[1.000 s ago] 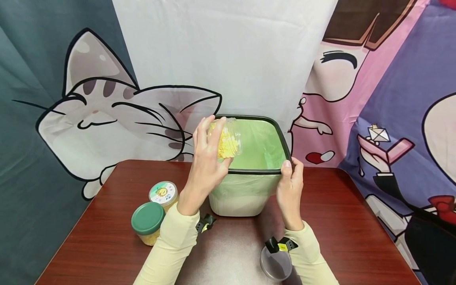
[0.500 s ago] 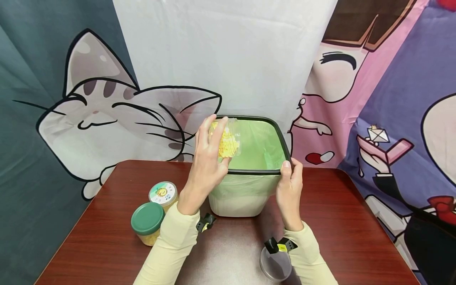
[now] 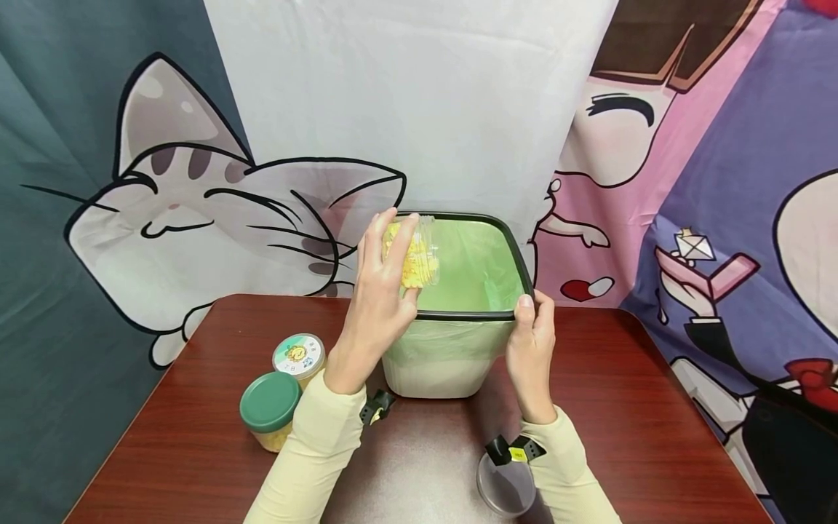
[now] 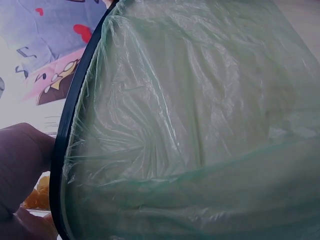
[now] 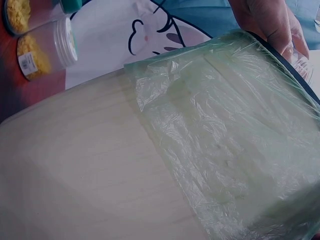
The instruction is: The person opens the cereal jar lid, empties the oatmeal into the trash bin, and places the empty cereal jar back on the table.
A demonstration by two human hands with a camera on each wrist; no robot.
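Note:
My left hand (image 3: 373,309) grips a clear plastic jar (image 3: 427,251) of yellow flakes or pieces, tipped on its side over the left part of a trash bin (image 3: 432,375). The jar's mouth faces right, above the bin's green plastic liner (image 3: 474,266). With the thumb on the black rim (image 3: 468,316), my right hand (image 3: 533,353) holds the bin by its right front corner. In the left wrist view the rim hides part of the left hand (image 4: 22,160) and jar. The right wrist view shows the left hand (image 5: 267,22) behind the rim.
Left of the bin stand a green-lidded jar (image 3: 270,404) and another jar with a printed lid (image 3: 300,354), both with yellow contents. A round clear lid (image 3: 506,486) lies under my right wrist on the brown table (image 3: 164,437). Printed cloth hangs behind.
The tipped jar in my left hand has shifted very slightly left. My right hand stays on the bin's rim, and the bin stands where it was.

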